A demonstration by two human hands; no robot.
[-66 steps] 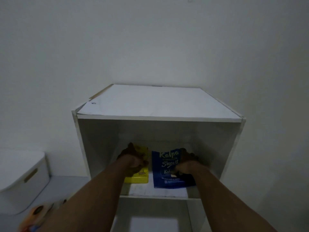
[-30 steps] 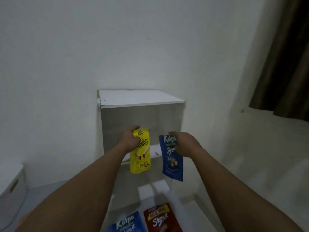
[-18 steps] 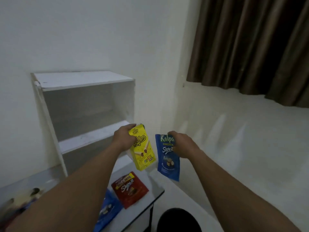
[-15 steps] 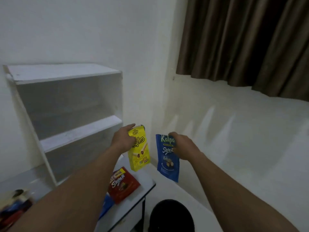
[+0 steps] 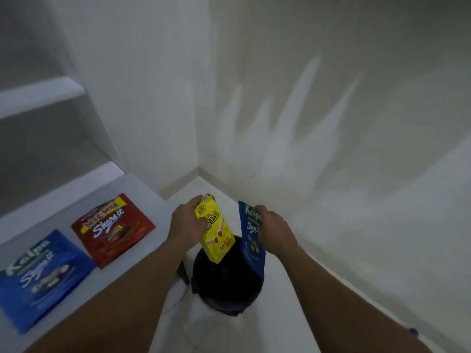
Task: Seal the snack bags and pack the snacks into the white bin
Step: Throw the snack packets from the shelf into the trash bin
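Observation:
My left hand grips a yellow snack box by its upper edge, tilted. My right hand pinches the top of a blue Kalpa pouch, which hangs down. Both snacks hover above a black round bin on the floor. On the white table at the left lie a red Share It pouch and another blue Kalpa pouch, both flat. The white bin is out of view.
A white shelf unit stands at the left, behind the table. White walls meet in a corner just beyond the black bin. Pale floor spreads to the right.
I took the yellow box and blue pouch out of the shelf unit and turned right and down. Both snacks now hang over the black bin on the floor.

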